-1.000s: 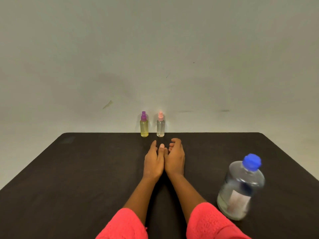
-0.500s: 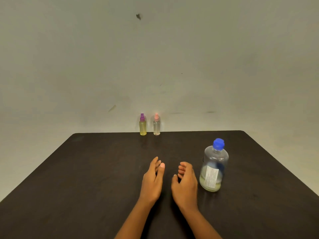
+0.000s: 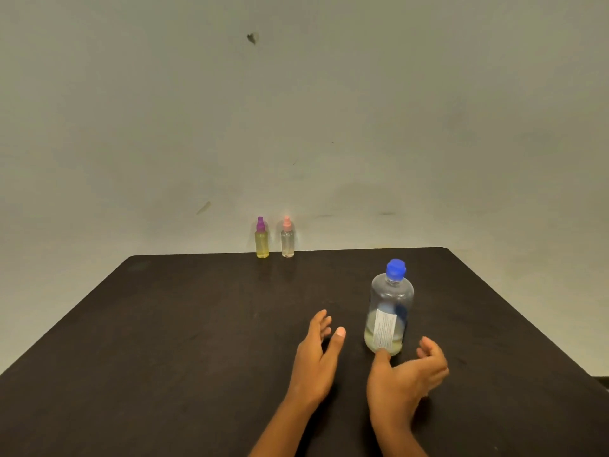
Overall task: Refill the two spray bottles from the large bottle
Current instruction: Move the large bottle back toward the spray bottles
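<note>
The hands have parted since a moment ago, when they lay side by side near the middle of the bench (image 3: 164,324). The right hand (image 3: 407,379) has swung toward the big bottle (image 3: 390,311), and its grip is now spread into a cup just in front of the bottle's base, thumb all but touching it, fingers curling round the right side; nothing is pinched yet. The left hand (image 3: 318,352) lies left of the bottle, fingers loosely spread, holding nothing. The bottle stands upright, blue cap (image 3: 395,268) still on, a low layer of pale liquid inside. Well beyond the bottle, at the bench's far edge, stand the purple sprayer (image 3: 262,240) and the pink sprayer (image 3: 287,239), both still capped. The reach suggests the task is only starting: grasp first, then uncapping.
</note>
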Demonstrator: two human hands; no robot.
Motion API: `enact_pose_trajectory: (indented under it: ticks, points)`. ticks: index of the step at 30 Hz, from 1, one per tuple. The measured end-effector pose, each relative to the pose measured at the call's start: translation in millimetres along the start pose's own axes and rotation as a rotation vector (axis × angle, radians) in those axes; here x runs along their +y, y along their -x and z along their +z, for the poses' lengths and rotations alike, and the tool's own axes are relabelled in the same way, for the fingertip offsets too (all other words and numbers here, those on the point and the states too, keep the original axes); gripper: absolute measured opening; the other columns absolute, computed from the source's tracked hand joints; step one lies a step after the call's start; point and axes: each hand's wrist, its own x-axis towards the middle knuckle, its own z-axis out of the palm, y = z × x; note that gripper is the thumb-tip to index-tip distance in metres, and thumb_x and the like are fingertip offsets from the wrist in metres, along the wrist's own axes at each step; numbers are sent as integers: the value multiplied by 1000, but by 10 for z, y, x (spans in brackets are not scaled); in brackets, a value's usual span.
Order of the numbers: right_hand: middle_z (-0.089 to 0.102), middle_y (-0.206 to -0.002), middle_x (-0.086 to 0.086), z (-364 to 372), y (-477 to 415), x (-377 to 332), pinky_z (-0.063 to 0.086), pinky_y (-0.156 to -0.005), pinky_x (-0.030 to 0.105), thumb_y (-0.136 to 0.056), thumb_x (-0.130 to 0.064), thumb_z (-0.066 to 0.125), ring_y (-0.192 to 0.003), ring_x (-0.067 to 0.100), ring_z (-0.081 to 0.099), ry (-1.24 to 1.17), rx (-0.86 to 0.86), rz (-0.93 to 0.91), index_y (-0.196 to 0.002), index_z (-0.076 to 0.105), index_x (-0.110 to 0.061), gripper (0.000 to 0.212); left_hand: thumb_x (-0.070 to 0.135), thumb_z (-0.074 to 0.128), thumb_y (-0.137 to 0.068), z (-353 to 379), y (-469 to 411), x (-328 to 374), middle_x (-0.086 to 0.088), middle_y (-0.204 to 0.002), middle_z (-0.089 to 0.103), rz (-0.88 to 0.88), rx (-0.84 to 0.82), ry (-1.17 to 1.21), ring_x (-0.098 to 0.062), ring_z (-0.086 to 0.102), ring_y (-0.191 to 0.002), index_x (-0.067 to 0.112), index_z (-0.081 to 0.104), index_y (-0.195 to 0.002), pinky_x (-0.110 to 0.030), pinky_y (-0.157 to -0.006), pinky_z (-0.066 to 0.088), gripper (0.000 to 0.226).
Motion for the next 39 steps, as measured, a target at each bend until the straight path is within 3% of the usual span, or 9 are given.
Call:
enact_pose_trajectory:
  ticks: [3, 6, 12, 15, 22, 28, 31, 34, 39]
  points:
    - [36, -143, 16, -17, -121, 39, 31, -111, 48, -70, 5, 75, -134, 31, 34, 5, -132, 15, -142, 32, -8, 85, 35, 53, -96, 88, -26, 18, 7, -143, 46, 5, -22, 19, -2, 46, -126, 23, 32, -146, -12, -100, 34, 56]
    - [34, -149, 10, -14, -207, 78, 32, -112, 46, -73, -7, 79, -139, 27, 31, 17, -253, -34, -147, 28, -13, 91, 31, 53, -96, 170, -64, 17, 6, -142, 46, 8, -36, 43, -2, 46, -125, 23, 33, -145, -9, -97, 36, 53]
    - [45, -142, 9, 109, -311, 82, 40, -107, 46, -80, -15, 74, -131, 26, 44, 43, -350, -75, -145, 33, -14, 77, 21, 47, -100, 177, -127, 7, 12, -135, 45, 74, -38, 13, 3, 42, -123, 23, 39, -142, 3, -90, 31, 43]
    - [46, -141, 9, 221, -350, 75, 41, -106, 46, -81, -16, 74, -130, 26, 45, 58, -397, -92, -145, 33, -13, 76, 14, 47, -99, 143, -197, -47, 10, -133, 51, 87, 1, -1, 9, 47, -116, 20, 45, -139, -1, -94, 32, 40]
    - [49, -138, 4, 513, -441, 29, 44, -103, 40, -82, -22, 73, -127, 22, 48, 84, -527, -132, -145, 33, -16, 74, 8, 52, -95, 172, -417, -93, 12, -115, 67, 93, 95, 0, 3, 61, -106, 20, 60, -124, -23, -97, 48, 33]
    - [48, -139, 5, 786, -574, 34, 44, -103, 41, -83, -23, 73, -128, 23, 48, 95, -561, -139, -146, 32, -16, 75, 3, 56, -92, 148, -684, -124, 16, -108, 65, 90, 114, -16, 7, 61, -100, 24, 58, -123, -9, -85, 47, 37]
    - [45, -143, 5, 941, -651, 29, 42, -106, 39, -84, -23, 71, -131, 23, 45, 105, -580, -142, -147, 29, -16, 76, 1, 59, -89, 150, -819, -133, 20, -99, 62, 91, 113, -30, 13, 59, -95, 36, 54, -112, -7, -79, 47, 42]
    - [44, -145, 5, 1109, -739, 28, 40, -104, 34, -87, -19, 67, -132, 22, 44, 107, -598, -143, -148, 28, -16, 73, 0, 62, -86, 162, -1010, -171, 9, -107, 65, 101, 120, -60, 0, 63, -99, 39, 51, -108, -16, -85, 51, 47]
    - [46, -143, 4, 1395, -879, 28, 41, -98, 29, -90, -16, 60, -128, 21, 48, 117, -602, -159, -148, 29, -18, 66, 14, 61, -88, 204, -1347, -253, 9, -117, 59, 109, 133, -131, -7, 61, -105, 30, 49, -123, -27, -91, 53, 40]
